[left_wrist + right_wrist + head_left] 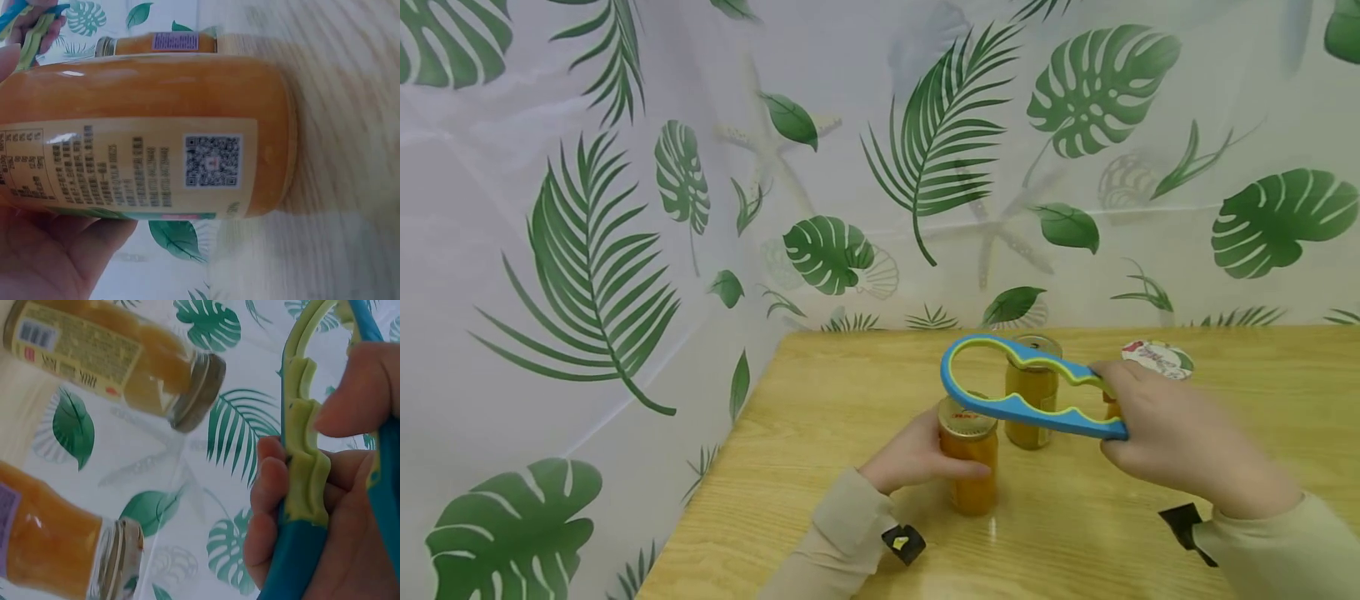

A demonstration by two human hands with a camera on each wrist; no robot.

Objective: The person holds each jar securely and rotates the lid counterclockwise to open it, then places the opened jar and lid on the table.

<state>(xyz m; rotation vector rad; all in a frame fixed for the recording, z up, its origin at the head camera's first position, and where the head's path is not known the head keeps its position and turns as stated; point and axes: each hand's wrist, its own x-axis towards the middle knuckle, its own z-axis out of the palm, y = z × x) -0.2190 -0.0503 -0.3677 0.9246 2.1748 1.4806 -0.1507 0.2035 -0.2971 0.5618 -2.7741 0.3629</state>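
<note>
On the left, my left hand (913, 457) grips an upright glass jar (976, 493) of orange contents with a gold metal lid. Close up in the left wrist view, the same jar (144, 94) shows a printed label with a square code. My right hand (1187, 433) holds a blue and yellow-green jar opener (1067, 422) by one end. The opener's wide loop hangs out over the gripped jar's lid; I cannot tell whether they touch. In the right wrist view, fingers curl round the opener's toothed side (306, 469).
Just behind the opener stands a second jar (1028, 435) with a metal lid. Farther right, a third jar's patterned lid (1157, 358) shows, its body mostly hidden by my right hand. A leaf-printed sheet (850, 167) hangs along the back and left of the wooden table (835, 375).
</note>
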